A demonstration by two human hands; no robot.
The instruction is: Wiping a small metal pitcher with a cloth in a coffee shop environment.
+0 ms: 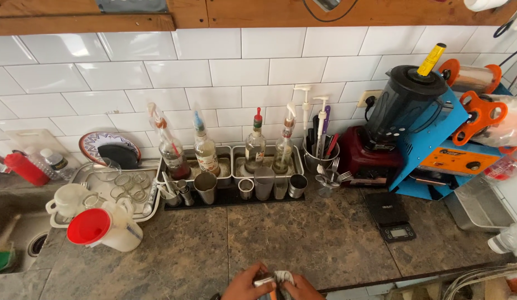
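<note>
At the bottom edge of the head view, my left hand (244, 286) and my right hand (303, 289) meet over the near edge of the dark stone counter (303, 239). Together they grip a small bundled object (274, 279), partly white and grey with a bit of orange; most of it is hidden by my fingers and cut off by the frame, so I cannot tell what it is.
Syrup bottles (205, 150) stand in metal trays with steel cups (205, 188) in front. A white jug with a red funnel (105, 226) sits left beside a tray of jars (125, 186). Right: blender (405, 105), blue sealing machine (447, 150), black scale (390, 216), metal pan (478, 205).
</note>
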